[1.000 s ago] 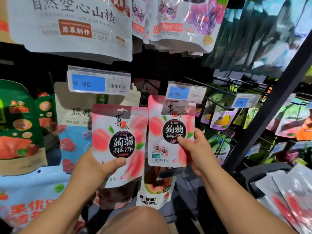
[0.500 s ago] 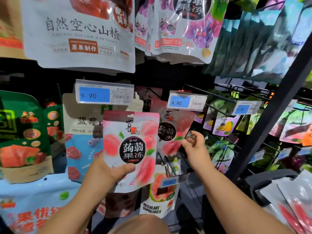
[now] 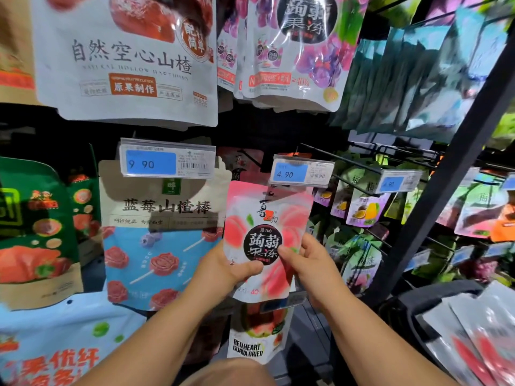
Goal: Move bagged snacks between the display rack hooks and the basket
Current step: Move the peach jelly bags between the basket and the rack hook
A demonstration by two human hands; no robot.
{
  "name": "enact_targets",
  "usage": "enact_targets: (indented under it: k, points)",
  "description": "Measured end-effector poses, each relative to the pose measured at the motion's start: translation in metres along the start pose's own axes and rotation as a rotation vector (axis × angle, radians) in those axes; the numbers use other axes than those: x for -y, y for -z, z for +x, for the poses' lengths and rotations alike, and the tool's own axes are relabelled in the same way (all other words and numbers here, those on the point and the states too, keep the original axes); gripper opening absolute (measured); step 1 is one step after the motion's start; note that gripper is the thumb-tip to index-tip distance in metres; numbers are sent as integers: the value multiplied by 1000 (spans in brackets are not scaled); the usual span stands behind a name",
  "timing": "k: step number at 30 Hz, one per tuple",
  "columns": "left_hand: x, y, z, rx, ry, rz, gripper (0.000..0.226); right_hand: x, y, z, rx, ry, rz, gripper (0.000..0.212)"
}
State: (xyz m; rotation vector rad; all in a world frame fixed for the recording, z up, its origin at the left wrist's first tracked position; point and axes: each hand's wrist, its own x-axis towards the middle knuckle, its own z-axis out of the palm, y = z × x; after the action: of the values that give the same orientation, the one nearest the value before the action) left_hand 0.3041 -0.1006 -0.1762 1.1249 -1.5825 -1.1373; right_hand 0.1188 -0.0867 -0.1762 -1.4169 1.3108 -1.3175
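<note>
A pink peach jelly bag (image 3: 266, 218) is held up just below the 4.90 price tag (image 3: 302, 172) of a rack hook. My left hand (image 3: 227, 267) grips the bag's lower left side, thumb across its front. My right hand (image 3: 308, 263) pinches its right side, thumb on the black round label. Another pink bag (image 3: 242, 162) hangs on the hook behind the held bag, mostly hidden. The dark basket (image 3: 434, 296) sits at the lower right with several silver and red bags (image 3: 479, 338) in it.
A blueberry hawthorn bag (image 3: 161, 235) hangs left of the hook under a 9.90 tag (image 3: 167, 160). A guava bag (image 3: 257, 335) hangs below my hands. Larger bags hang overhead. A dark rack post (image 3: 446, 174) slants up on the right, with more hooks and bags behind it.
My right hand let go of the bag it had put on the hook and came back to the second bag. My left hand carried that bag right, under the 4.90 tag.
</note>
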Motion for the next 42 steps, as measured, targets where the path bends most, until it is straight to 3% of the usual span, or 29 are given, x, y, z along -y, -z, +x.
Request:
enact_targets:
  k: [5, 14, 26, 31, 36, 42]
  points:
    - [-7, -9, 7, 43, -27, -37, 24, 1, 9, -2, -60, 34, 53, 14]
    - [-13, -20, 14, 18, -50, -54, 29, 0, 18, 10, -116, 49, 133, 48]
    - [-19, -27, 15, 4, -37, -40, 31, -1, 24, 12, -162, 46, 144, 33]
    - [-18, -30, 20, -21, -47, 26, 32, 0, 21, 20, -171, 57, 110, 46]
    - [-8, -30, 32, -119, 4, 125, 47, 2, 14, 34, -158, 56, 20, 28]
    - [-7, -31, 40, -192, 38, 200, 52, -3, 9, 50, -182, 9, -115, 53]
